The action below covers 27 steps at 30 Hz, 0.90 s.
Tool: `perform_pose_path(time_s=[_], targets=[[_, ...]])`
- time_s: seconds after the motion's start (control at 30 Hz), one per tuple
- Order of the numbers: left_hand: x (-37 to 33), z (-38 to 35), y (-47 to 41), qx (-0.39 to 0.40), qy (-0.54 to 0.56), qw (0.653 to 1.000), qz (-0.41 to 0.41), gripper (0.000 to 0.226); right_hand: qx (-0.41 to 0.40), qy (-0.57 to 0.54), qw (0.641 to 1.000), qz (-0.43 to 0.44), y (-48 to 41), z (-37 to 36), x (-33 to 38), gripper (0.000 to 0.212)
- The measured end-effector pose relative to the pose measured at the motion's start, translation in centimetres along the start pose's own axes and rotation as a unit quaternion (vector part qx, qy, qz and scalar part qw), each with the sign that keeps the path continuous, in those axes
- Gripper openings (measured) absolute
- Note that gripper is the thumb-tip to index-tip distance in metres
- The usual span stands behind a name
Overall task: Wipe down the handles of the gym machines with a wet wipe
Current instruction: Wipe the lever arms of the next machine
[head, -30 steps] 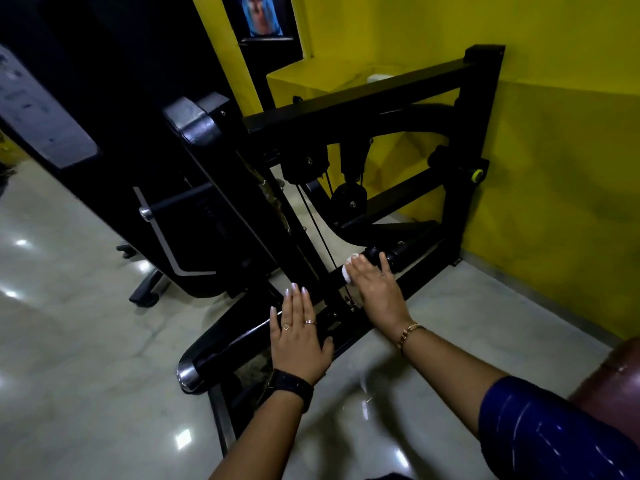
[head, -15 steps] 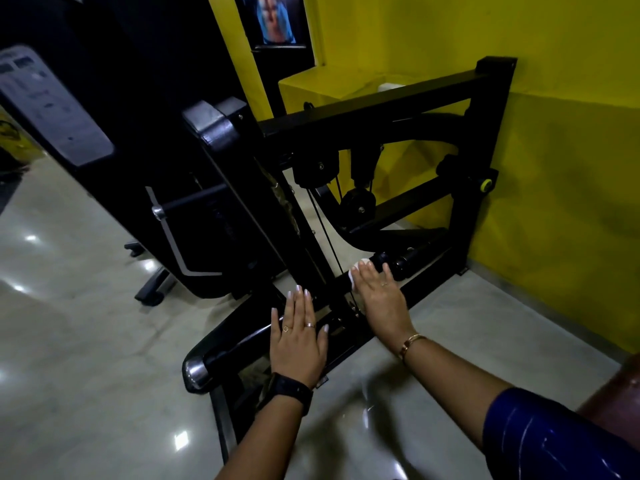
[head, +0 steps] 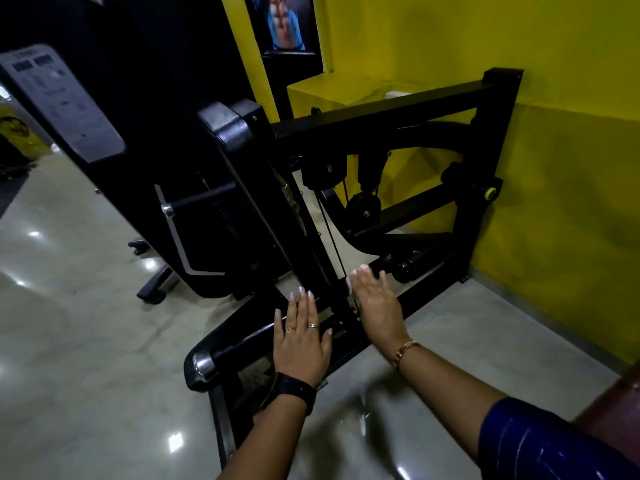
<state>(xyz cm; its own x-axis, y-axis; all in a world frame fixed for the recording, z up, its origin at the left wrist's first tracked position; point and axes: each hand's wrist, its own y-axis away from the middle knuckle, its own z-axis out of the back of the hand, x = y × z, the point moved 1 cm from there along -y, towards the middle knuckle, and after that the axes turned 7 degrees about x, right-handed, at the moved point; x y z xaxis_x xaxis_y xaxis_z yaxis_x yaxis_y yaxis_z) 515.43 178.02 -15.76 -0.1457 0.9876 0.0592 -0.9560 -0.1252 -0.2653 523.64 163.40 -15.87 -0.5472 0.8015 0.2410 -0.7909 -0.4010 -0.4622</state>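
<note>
Low on the black machine [head: 381,123] I see one handle [head: 410,266], long axis near-left to far-right; left hand [head: 301,341] lies spread flat, right hand [head: 377,306] presses one wet wipe [head: 349,285] with straight fingers.

No text is legible. The grey placard [head: 65,102] on the machine, upper left of the frame, carries lines of print, all too blurred to read.

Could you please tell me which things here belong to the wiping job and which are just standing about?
Job: wipe, handle, right hand pressing the wipe down.
Just there: pad under the left hand, pulley, yellow knob, poster, grey panel.
</note>
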Motion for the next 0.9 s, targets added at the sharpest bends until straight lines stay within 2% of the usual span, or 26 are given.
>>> perform_pose_path(time_s=[0.1, 0.17, 0.27, 0.33, 0.4, 0.43, 0.57, 0.63, 0.73, 0.83, 0.9], targets=[[0.1, 0.3, 0.1, 0.010, 0.003, 1.000, -0.002, 0.072, 0.015, -0.037, 0.994, 0.102, 1.0, -0.9, 4.5, 0.070], [0.6, 0.5, 0.4, 0.014, 0.003, 1.000, -0.003, 0.071, 0.023, -0.069, 0.991, 0.115, 1.0, -0.8, 5.0, 0.070], [1.5, 0.7, 1.0, 0.022, 0.003, 1.000, -0.004, 0.070, 0.021, -0.052, 0.995, 0.084, 0.3, -0.2, 2.3, 0.072], [2.0, 0.8, 1.5, 0.022, 0.004, 1.000, 0.000, 0.072, 0.018, -0.054, 0.998, 0.016, 0.0, 0.1, 0.4, 0.070], [2.3, 1.0, 2.0, 0.036, 0.007, 0.999, 0.001, 0.073, 0.020, -0.044, 0.998, -0.034, 0.0, 0.0, 0.5, 0.074], [2.5, 1.1, 2.4, 0.041, 0.007, 0.999, 0.001, 0.073, 0.018, -0.033, 0.999, -0.030, 0.3, -0.3, 1.6, 0.076], [3.9, 1.9, 3.4, 0.040, 0.001, 0.999, 0.027, 0.078, 0.007, -0.057, 0.987, 0.153, 2.5, -2.1, 8.6, 0.064], [4.7, 2.2, 3.9, 0.041, -0.009, 0.999, 0.029, 0.089, 0.014, -0.068, 0.979, 0.189, 2.7, -2.0, 9.4, 0.069], [5.9, 2.2, 4.6, 0.060, -0.017, 0.998, 0.025, 0.109, 0.023, -0.048, 0.985, 0.162, 1.7, -1.0, 6.8, 0.079], [6.4, 2.7, 5.1, 0.082, -0.026, 0.994, 0.062, 0.103, 0.031, -0.033, 0.996, 0.074, 1.2, -0.6, 4.2, 0.086], [6.5, 3.4, 5.4, 0.109, -0.062, 0.989, 0.075, 0.095, 0.029, -0.034, 0.997, 0.064, 1.4, -0.6, 5.0, 0.087]])
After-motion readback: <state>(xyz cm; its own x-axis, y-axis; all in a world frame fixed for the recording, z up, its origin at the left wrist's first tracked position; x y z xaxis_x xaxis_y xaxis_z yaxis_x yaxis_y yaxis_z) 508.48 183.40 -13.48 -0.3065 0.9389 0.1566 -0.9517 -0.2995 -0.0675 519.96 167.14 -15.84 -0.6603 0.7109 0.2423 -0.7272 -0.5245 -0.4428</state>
